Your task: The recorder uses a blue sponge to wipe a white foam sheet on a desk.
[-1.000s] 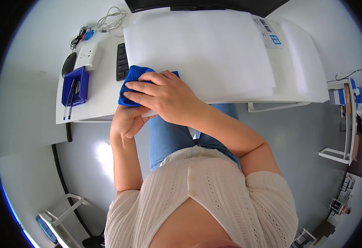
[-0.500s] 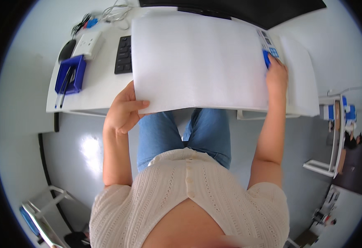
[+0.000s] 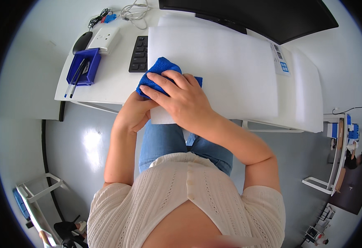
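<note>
Cloth leftward, beneath right grip

The left hand's fingertips are hidden near the desk's front edge; white sheet covers the keyboard's right end; the monitor is cut off.

Sheet: open run right of cloth. Far side: monitor, barring passage. Left: keyboard, partly covered; open strip of table; tray, pens jutting nearward.
</note>
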### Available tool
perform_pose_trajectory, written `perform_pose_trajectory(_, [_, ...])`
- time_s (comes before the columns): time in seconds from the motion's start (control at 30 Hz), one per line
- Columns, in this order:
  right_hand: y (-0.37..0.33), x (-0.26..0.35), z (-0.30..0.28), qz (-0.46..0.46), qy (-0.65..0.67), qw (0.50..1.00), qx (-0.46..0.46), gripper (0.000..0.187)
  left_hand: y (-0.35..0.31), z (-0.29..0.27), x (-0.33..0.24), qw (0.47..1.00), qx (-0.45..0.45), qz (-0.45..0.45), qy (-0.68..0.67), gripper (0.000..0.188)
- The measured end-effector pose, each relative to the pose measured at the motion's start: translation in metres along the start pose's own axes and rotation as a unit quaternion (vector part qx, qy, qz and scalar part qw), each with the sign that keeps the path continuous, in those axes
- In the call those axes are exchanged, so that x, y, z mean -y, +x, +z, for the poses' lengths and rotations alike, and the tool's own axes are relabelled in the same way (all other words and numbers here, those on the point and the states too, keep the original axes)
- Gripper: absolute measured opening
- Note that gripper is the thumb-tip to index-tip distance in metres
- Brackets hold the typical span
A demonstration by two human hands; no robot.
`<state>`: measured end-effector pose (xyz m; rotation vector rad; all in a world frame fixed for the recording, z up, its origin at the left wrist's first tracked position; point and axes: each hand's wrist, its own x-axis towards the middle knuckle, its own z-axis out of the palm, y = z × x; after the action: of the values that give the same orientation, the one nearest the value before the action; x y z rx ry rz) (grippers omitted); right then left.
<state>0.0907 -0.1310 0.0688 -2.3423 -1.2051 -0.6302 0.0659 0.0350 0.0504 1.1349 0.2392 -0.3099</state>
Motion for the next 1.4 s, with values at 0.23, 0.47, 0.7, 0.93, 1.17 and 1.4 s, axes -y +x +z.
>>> perform_pose_trajectory(0.23, [-0.006,-0.092,-0.026,0.123,-0.237,0.963,0.028,0.040,0.001,0.002,-0.004,0.998,0.052,-0.014,-0.021,0.049])
perform_pose_trajectory(0.47, [-0.076,-0.191,-0.091,0.438,-0.364,0.819,0.075,0.045,-0.001,0.012,-0.006,0.997,0.033,0.035,-0.058,0.056])
perform_pose_trajectory(0.7, [-0.027,-0.156,-0.104,0.400,-0.347,0.847,0.042,0.045,-0.005,0.014,-0.014,0.995,-0.029,-0.042,-0.088,0.051])
perform_pose_trajectory(0.93, [0.044,-0.029,0.024,-0.021,-0.062,0.996,0.052,0.042,0.000,0.007,0.006,0.999,-0.023,0.016,-0.022,0.043])
perform_pose_trajectory(1.17, [0.074,-0.072,0.046,0.071,-0.141,0.987,-0.014,0.038,0.003,0.015,0.005,0.999,-0.027,0.030,-0.017,0.041])
perform_pose_trajectory(1.4, [0.056,-0.098,0.028,0.179,-0.231,0.956,0.000,0.034,0.004,0.018,0.014,0.993,-0.099,0.060,-0.019,0.038])
